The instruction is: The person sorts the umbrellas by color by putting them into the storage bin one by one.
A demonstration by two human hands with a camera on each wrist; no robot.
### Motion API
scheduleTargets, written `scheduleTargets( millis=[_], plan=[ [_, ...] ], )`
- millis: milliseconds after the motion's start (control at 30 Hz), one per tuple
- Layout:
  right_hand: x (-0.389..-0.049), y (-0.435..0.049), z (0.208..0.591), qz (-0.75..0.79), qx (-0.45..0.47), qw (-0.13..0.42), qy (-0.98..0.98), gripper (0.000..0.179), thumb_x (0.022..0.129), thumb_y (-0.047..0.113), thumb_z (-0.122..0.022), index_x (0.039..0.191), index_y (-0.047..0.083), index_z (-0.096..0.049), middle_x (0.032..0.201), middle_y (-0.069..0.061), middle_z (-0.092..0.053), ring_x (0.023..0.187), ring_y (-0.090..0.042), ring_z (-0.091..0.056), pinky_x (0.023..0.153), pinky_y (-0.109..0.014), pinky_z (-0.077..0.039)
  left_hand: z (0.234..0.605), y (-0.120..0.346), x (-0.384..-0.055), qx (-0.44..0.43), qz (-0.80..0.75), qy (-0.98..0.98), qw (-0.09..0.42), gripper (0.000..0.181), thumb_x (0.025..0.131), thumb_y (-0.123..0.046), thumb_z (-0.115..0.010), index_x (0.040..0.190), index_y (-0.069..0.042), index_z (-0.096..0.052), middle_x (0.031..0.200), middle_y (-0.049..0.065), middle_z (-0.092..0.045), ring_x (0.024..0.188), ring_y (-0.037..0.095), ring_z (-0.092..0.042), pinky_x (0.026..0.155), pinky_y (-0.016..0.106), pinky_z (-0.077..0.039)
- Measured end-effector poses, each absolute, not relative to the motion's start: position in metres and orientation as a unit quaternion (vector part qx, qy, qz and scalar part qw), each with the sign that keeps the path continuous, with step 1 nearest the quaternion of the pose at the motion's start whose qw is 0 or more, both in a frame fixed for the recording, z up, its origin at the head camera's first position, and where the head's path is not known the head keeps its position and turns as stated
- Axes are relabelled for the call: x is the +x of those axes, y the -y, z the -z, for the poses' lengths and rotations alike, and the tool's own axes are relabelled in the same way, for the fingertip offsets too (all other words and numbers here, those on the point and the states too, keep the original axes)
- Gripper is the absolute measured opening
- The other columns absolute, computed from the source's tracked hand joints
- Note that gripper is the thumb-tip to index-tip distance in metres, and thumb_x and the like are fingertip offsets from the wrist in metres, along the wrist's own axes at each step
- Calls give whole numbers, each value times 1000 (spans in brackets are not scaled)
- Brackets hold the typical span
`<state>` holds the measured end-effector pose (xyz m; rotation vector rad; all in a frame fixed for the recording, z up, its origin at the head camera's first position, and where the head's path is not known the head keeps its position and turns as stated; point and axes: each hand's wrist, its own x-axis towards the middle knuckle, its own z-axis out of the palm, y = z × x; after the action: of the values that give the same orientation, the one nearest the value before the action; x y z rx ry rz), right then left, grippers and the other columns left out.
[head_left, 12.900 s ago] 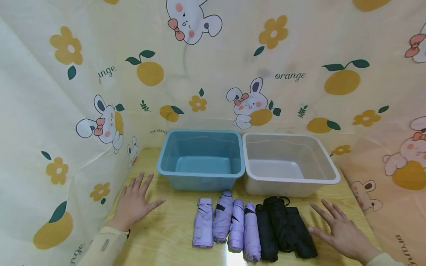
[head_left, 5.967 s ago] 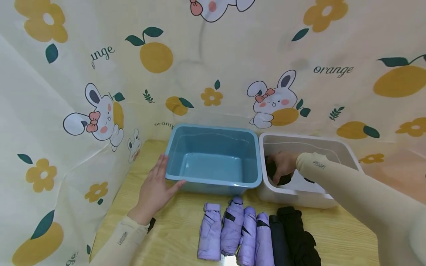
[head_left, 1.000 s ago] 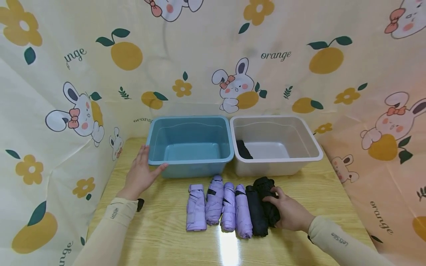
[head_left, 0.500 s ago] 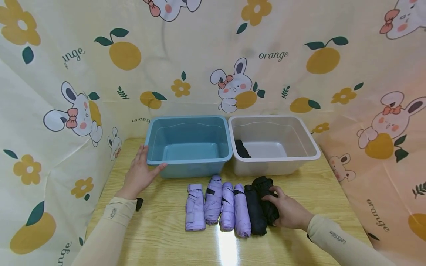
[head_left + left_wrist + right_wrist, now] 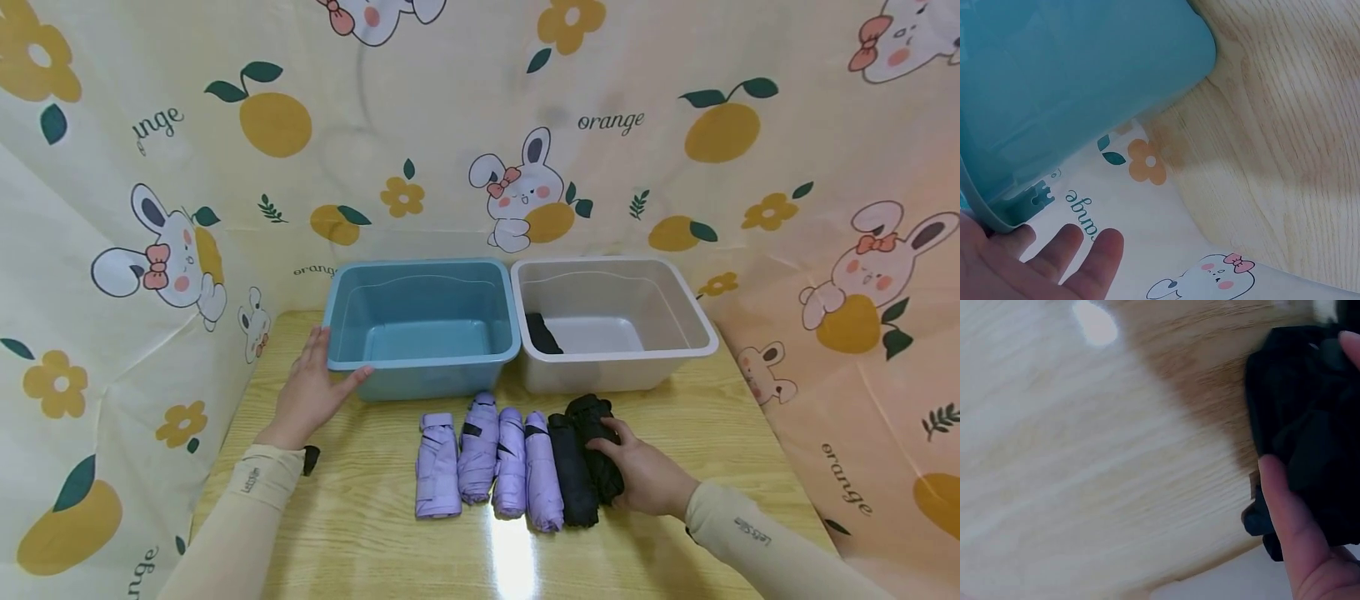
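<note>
While the near left corner of the blue bin (image 5: pixel 427 382) is touched by the left hand (image 5: pixel 311 400), its fingers straight and its thumb spread wide, the end umbrella (image 5: pixel 606 477), black and bunched, is gripped by the right hand (image 5: pixel 648 475): thumb on one side, fingers curled round the other! It is found at the right end of the row, closest of the six to the right edge of the table (image 5: pixel 360 542); whether it is raised at all cannot be told. Against its left side a slimmer black umbrella (image 5: pixel 573 471) is laid, and past that, towards the left edge, four purple umbrellas (image 5: pixel 477 454) are lined up. Up at the far edge, two bins are set side by side, the white bin (image 5: pixel 600 377) nearer the far right corner. Inside it, by the left wall, a black bundle (image 5: pixel 542 335) is partly hidden by the front rim. Behind, a cloth (image 5: pixel 450 92) printed with rabbits and oranges is hung. Both forearms are covered by cream sleeves (image 5: pixel 738 529).
</note>
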<state>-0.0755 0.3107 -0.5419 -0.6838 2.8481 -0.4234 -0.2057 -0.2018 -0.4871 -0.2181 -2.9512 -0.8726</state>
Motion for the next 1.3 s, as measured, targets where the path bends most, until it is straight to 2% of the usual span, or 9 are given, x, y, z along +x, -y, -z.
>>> scheduleTargets(
  millis=[167,333,467,867,1167,1300],
  plan=[
    [-76,-310,541,133,-238,89,-958,91,52,16,-95,135,9,-56,146,-35,-30,93,-36,-66,75,-42,-55,484,201,-205,-70,282,957,21,110,89,-68,-58,158,2,-9,165,20,-3,140,55,-21,103,70,-29],
    [-75,-311,539,146,-231,86,-958,89,50,11,-94,132,11,-59,145,-35,-31,87,-31,-66,70,-39,-54,484,201,-204,-68,282,957,18,111,89,-69,-58,159,1,-8,165,18,-1,141,54,-20,104,69,-28],
    [-74,-313,539,154,-225,87,-958,84,53,10,-93,130,12,-61,147,-32,-31,88,-31,-66,71,-39,-54,485,201,-206,-70,286,955,23,111,88,-69,-59,159,1,-9,165,19,-2,141,54,-21,103,70,-28],
    [-70,-318,540,154,-221,86,-959,77,58,19,-95,128,15,-62,147,-28,-32,98,-34,-64,78,-45,-54,488,203,-206,-72,284,956,23,112,88,-71,-57,159,1,-9,165,19,-2,140,55,-21,102,71,-29],
    [-75,-319,540,158,-221,96,-958,77,57,20,-96,125,17,-61,147,-28,-32,89,-27,-66,74,-41,-55,487,203,-207,-71,280,957,24,111,89,-70,-57,159,1,-8,165,20,-3,141,55,-21,102,71,-29],
    [-75,-316,539,156,-231,94,-956,79,57,20,-97,127,15,-61,147,-31,-32,88,-29,-67,76,-43,-55,487,203,-207,-72,280,957,22,111,89,-70,-57,158,1,-8,165,19,-2,141,54,-20,102,71,-28]
  ],
)
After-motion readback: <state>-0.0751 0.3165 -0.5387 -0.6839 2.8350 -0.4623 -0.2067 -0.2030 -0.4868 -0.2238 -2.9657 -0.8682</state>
